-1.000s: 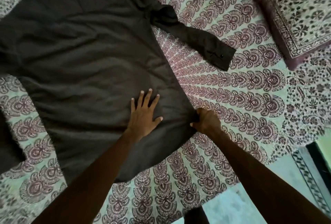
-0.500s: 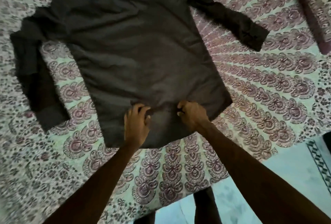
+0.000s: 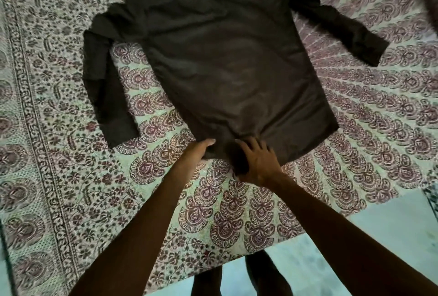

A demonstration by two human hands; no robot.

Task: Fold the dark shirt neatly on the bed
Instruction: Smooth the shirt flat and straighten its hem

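Since the earlier frame the dark shirt (image 3: 227,63) sits more squarely in view, its body smoother and both sleeves fully visible, and the two hands have slid nearer along the hem. The left hand (image 3: 198,151) now lies with fingers curled over the near hem edge, thumb on top, apparently pinching the cloth. The right hand (image 3: 257,162) rests just beside it with fingers spread and bent over a bunched fold at the hem; whether it actually grips the fabric cannot be told.

The shirt lies flat, back up, on the bed (image 3: 59,177), collar end far and hem near, over the patterned sheet.

It looks like thin woven cloth: light, limp, no stiffness, likely to crease and drag across the sheet when pulled. Good places to take hold would be the hem corners, the shoulder seams or the cuffs, pinched between thumb and fingers, with a flat palm to smooth.

Count: one shirt, two long sleeves, the left sleeve (image 3: 106,87) hanging straight toward the near side and the right sleeve (image 3: 343,33) angled out to the right; two hands.
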